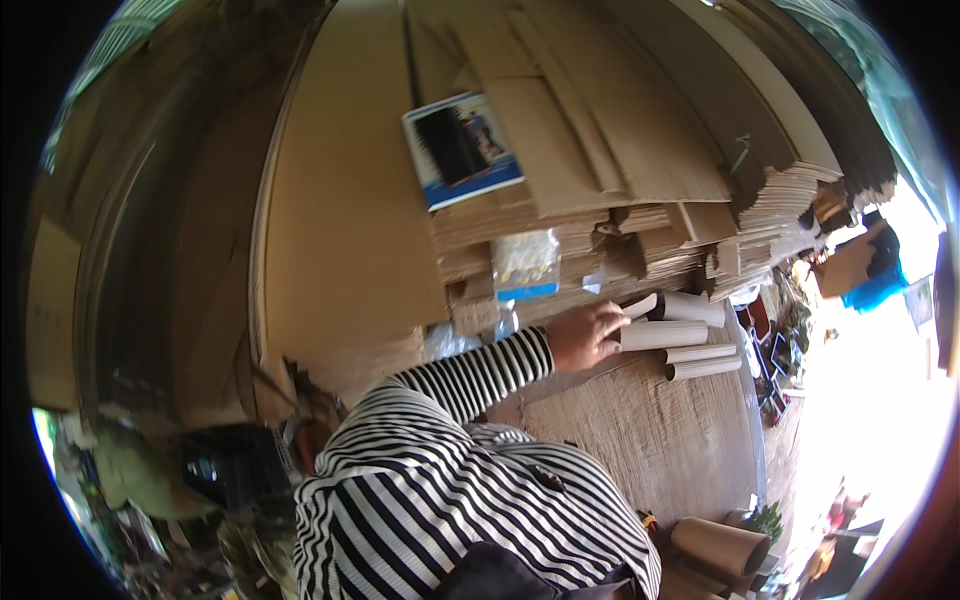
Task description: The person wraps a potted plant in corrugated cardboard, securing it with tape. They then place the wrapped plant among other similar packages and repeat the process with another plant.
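A: Surroundings of the desk (pixel 640 430)?
B: Behind it, a high mass of stacked cardboard (pixel 650 120); farther left, one broad cardboard panel (pixel 350 220). On the stack, a printed package (pixel 492 145) beneath a flat black rectangle (pixel 448 145). Lower, against the stack's front, a clear bag (pixel 527 262) with a blue lower band. At lower right, a wide brown tube (pixel 718 545) close to a green plant (pixel 766 522).
A: In the way?
B: Across the near left part of the desk, a striped sleeve (pixel 480 380), partly covering the surface.
A: Location of the pale tubes (pixel 665 334), and state of the left hand (pixel 585 338)?
B: Tubes grouped on the desk, just before the stack; left hand at their left ends, fingers slightly bent. Closed on one or merely touching: cannot tell. Right hand: outside the view, state impossible to tell.
A: Materials and shapes?
B: Tubes smooth, cylindrical, dark inside at the open ends. Stack edges ragged and layered; desk surface brown with wood-like streaks; sleeve ribbed black and white.
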